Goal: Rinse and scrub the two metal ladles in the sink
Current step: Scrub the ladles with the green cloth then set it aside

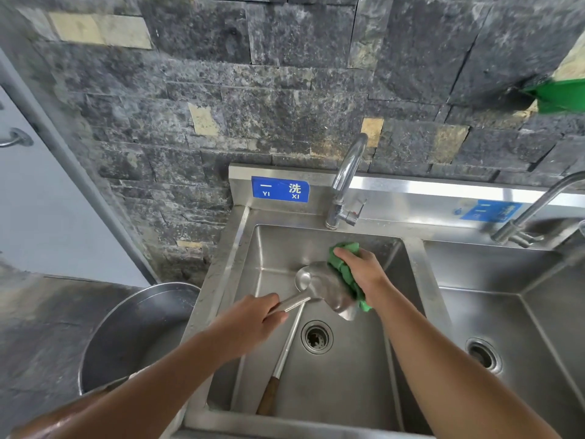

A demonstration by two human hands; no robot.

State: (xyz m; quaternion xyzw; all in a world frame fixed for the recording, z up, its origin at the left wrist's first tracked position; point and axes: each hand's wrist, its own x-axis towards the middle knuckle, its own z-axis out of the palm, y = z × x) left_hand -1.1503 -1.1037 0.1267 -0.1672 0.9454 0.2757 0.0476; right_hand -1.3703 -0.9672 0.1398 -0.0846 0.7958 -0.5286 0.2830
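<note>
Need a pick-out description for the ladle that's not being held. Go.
Start at the left sink basin under the blue sign. The resting ladle lies on its floor, shaft running past the drain. Unlike the utensil gripped by the left hand, it has a brown wooden grip and nobody touches it.

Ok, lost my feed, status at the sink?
Left hand grips scoop ladle handle. Right hand presses green scrub pad on it. Second ladle lies in basin. Nothing blocking.

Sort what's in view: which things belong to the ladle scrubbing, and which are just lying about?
In the job:
left hand on held ladle
right hand with green scrubber
second ladle
left sink
faucet

Lying about:
metal basin
right sink
second faucet
</note>
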